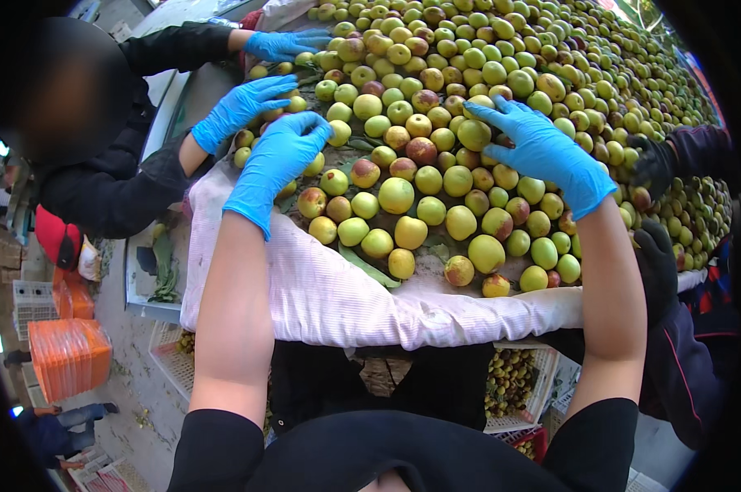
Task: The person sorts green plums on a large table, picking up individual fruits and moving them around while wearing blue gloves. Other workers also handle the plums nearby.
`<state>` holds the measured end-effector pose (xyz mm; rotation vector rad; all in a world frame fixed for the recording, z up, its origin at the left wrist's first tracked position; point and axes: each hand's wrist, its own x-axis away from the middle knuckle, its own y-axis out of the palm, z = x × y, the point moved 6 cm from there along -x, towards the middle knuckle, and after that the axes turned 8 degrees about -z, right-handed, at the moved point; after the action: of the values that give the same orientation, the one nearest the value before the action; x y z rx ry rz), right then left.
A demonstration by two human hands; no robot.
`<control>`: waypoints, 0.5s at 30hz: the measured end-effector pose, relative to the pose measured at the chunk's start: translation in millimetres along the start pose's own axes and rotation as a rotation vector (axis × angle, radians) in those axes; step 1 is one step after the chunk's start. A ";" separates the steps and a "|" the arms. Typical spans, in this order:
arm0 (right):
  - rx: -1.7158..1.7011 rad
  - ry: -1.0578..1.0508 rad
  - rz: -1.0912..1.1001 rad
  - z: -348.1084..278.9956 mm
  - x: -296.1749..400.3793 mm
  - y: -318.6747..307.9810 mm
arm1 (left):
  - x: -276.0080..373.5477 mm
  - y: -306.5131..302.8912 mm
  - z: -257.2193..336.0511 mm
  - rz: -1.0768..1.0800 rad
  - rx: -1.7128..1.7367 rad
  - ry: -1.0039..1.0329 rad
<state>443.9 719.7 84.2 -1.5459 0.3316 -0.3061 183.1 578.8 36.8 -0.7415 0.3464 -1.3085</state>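
Observation:
Green and yellow jujubes (397, 195), many with reddish-brown patches, cover the cloth-edged table before me. My left hand (282, 165), in a blue glove, is at the left of the fruit with fingers curled. Its thumb and index tip come close together beside a yellow-green jujube (339, 132); whether they grip it is unclear. Over the fruit to the right, my right hand (539, 147), also blue-gloved, spreads its fingers. The fingertips rest by a large jujube (473, 134), and the thumb points left below it.
A co-worker's blue-gloved hands (241, 109) reach in from the left. Another person's dark-gloved hand (653, 163) is among the fruit at right. A pale striped cloth (345, 301) pads the near edge. Fruit-filled crates (513, 384) stand below; stacked orange baskets (69, 357) are at left.

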 end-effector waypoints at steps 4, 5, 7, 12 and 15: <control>-0.196 0.009 -0.128 6.2 0.2 -3.0 | 32.8 15.1 8.5 -0.442 -0.169 -0.112; -0.220 0.011 -0.123 8.8 1.4 -2.8 | 38.9 15.6 12.4 -0.492 -0.203 -0.134; -0.266 0.006 -0.121 10.3 5.2 -4.4 | 37.7 18.0 5.1 -0.500 -0.307 -0.063; -0.068 0.189 -0.125 13.4 10.7 -15.3 | 25.7 10.4 -5.4 -0.147 -0.331 0.069; -0.044 0.155 -0.035 37.0 10.8 -21.7 | 17.5 2.6 22.1 0.242 -0.397 0.297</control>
<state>468.8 749.4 105.7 -1.5757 0.4352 -0.4496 203.2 568.8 54.1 -0.8049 0.9272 -1.1305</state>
